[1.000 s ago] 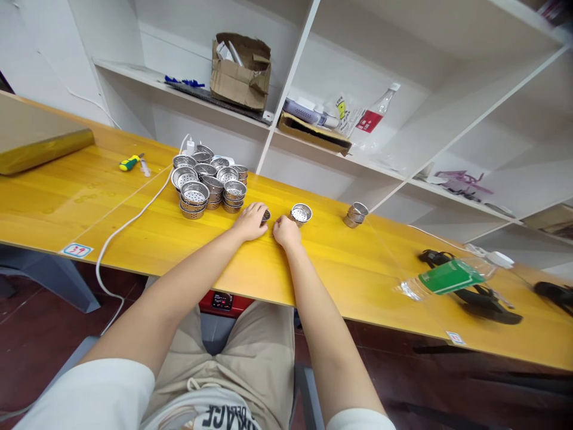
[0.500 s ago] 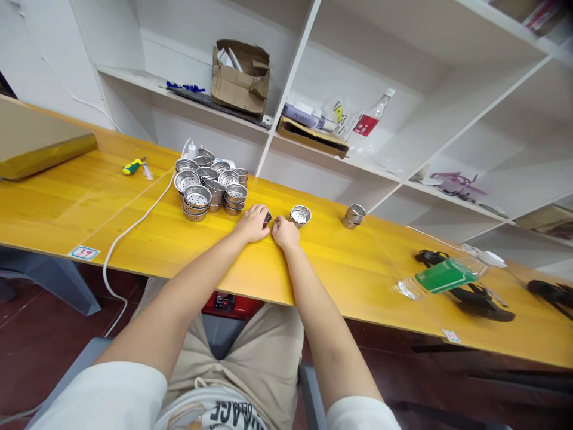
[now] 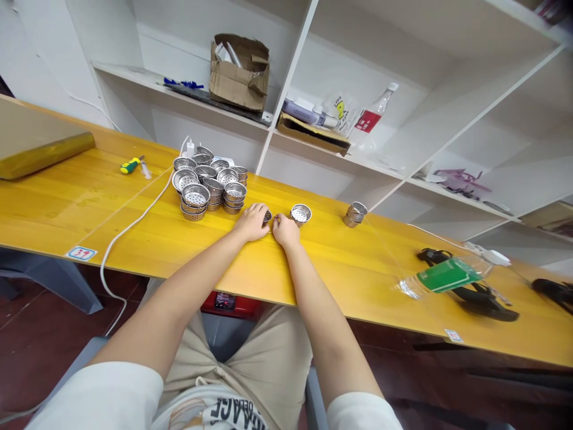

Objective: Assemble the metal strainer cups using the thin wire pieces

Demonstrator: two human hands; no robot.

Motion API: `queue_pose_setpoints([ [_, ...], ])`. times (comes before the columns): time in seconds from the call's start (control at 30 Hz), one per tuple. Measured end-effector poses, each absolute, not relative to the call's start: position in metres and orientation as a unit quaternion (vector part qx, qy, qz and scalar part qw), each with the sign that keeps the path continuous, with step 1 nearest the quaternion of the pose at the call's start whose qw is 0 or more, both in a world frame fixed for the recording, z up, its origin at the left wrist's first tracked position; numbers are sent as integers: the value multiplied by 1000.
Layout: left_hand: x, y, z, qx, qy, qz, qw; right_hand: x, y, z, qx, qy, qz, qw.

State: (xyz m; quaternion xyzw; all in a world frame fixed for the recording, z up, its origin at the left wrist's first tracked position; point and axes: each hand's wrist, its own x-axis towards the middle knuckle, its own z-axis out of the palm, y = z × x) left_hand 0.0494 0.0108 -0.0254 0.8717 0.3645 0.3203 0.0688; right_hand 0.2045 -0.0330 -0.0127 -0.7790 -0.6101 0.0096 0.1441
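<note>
Cup of perforated metal (image 3: 267, 216) held in the left hand (image 3: 252, 223), fingers bent around it, holed surface showing toward the right hand (image 3: 286, 232). Mostly hidden by that grip; contact with the wooden desk (image 3: 340, 263) below not possible to make out. On the other side of the cup, right hand just beside it, fingers bent and bunched near the cup; too small and hidden to tell about anything pinched between them. Just behind the right hand, partly covered by it, an upright stack of cups (image 3: 301, 213). Farther right, well apart, a second stack (image 3: 355, 214), upper cup slightly askew. Left of the left hand, a crowded cluster of cups (image 3: 196, 197), many piled on one another, open tops up. Farther left, a yellow-and-green screwdriver (image 3: 130, 166) beside a small pale piece (image 3: 145, 171), with a white cable (image 3: 129, 230) running past the cluster and over the front edge. Toward the desk's right end, a green-labelled clear bottle (image 3: 450, 275) near a black object (image 3: 487, 303). Along the back, white shelving (image 3: 120, 74) bearing a torn cardboard box (image 3: 239, 83) and a red-labelled bottle (image 3: 367, 121).
</note>
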Motion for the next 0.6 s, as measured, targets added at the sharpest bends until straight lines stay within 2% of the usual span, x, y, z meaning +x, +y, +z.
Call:
queue_pose_setpoints([
  [0.6, 48, 18, -27, 873, 357, 326, 64, 197, -38, -3, -771, -626, 12, 117],
])
